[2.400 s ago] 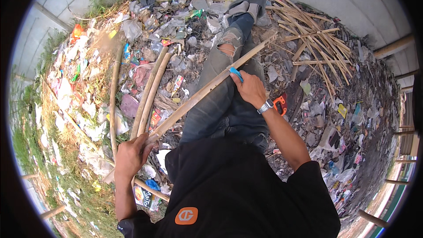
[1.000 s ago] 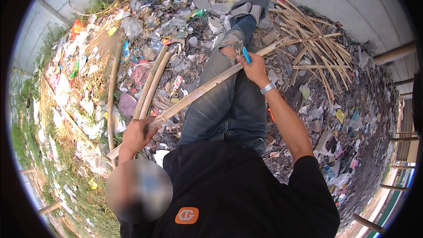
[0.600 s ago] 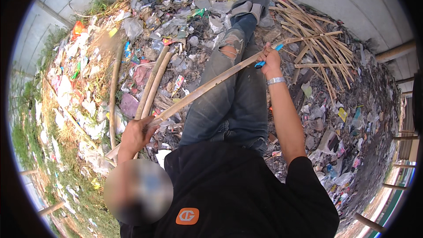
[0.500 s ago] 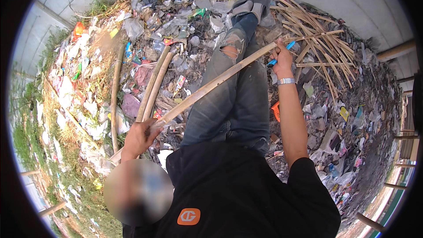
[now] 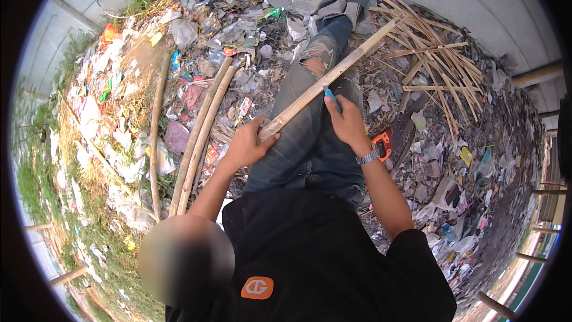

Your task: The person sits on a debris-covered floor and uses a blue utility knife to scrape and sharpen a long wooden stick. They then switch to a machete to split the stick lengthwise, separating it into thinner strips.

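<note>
One bamboo strip [image 5: 333, 76] is lying aslant over our jeans [image 5: 286, 161] — our left hand [image 5: 253, 143] is clasping its near end, our right hand [image 5: 347, 120] is holding a blue cutter [image 5: 332, 100] against or just beside it. For control, we should be bracing the strip, cutter aimed clear of the left hand. Plastic litter [image 5: 444, 186] is covering the ground [image 5: 506, 203]; grey walls [image 5: 471, 9] are standing beyond.

Bright daylight. Litter [image 5: 88, 120] at left blown out near white; jeans [image 5: 286, 155] in soft shade. Left hand [image 5: 249, 145], right hand [image 5: 347, 122] fairly sharp. Fisheye bends wall [image 5: 471, 12], corners black. Round blurred patch [image 5: 186, 260] lower left.
</note>
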Tool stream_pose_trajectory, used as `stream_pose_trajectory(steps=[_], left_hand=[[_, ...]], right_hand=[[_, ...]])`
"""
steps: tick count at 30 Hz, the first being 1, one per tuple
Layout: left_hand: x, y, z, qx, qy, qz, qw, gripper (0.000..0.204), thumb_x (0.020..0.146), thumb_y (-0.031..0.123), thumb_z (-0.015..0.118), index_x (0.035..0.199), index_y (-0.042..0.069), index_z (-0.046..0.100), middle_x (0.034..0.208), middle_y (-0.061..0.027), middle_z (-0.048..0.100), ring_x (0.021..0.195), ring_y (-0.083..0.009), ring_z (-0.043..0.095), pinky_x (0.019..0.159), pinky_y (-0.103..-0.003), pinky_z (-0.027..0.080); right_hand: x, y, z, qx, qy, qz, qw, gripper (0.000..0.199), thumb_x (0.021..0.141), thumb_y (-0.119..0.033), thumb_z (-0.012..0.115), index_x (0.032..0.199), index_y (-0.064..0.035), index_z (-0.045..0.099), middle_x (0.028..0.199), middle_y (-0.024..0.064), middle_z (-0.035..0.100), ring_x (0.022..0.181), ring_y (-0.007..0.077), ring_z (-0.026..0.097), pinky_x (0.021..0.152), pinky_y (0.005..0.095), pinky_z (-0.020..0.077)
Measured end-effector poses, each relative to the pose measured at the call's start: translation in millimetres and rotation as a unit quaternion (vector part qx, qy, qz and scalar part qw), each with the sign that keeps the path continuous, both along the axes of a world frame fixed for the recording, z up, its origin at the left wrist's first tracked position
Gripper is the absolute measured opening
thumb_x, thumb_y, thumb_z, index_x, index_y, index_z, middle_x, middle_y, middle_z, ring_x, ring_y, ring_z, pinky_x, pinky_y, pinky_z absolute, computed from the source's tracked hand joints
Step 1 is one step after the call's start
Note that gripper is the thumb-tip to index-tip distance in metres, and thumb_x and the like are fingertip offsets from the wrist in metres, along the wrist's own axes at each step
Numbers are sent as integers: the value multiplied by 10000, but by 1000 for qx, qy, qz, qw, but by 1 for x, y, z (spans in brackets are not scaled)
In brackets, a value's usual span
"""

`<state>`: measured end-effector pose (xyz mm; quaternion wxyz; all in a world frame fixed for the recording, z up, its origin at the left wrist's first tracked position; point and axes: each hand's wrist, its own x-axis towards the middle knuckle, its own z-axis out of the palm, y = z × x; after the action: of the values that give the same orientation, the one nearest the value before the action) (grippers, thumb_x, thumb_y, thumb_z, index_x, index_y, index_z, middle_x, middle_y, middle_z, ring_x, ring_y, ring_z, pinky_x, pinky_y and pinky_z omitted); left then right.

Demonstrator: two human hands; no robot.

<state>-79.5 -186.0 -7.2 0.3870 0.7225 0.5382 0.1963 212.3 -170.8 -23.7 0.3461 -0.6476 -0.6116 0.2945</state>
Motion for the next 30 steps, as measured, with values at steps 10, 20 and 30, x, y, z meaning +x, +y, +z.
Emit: stream_pose_trajectory(steps=[10,20,30], left_hand=[[34,9,12,65,108,34,991,435,937,375,733,1180,27,634,767,-283,684,808,-472,704,718,-526,546],[32,6,9,75,83,28,993,457,959,382,692,1255,36,668,829,-308,702,824,-476,708,745,-535,573],[2,-13,12,81,79,22,993,485,971,346,692,1282,-25,679,755,-314,665,771,-451,711,720,-501,552]], right_hand=[[-53,-32,-6,-71,-89,83,990,649,1016,-556,546,728,13,663,666,269,646,678,474,662,623,543,524],[-55,-33,-13,-53,-95,89,990,603,1010,-538,572,736,-9,672,658,256,647,664,470,658,608,546,528],[-61,-31,-14,-46,-118,102,987,624,1015,-551,568,742,2,664,644,261,619,666,473,643,595,541,501]])
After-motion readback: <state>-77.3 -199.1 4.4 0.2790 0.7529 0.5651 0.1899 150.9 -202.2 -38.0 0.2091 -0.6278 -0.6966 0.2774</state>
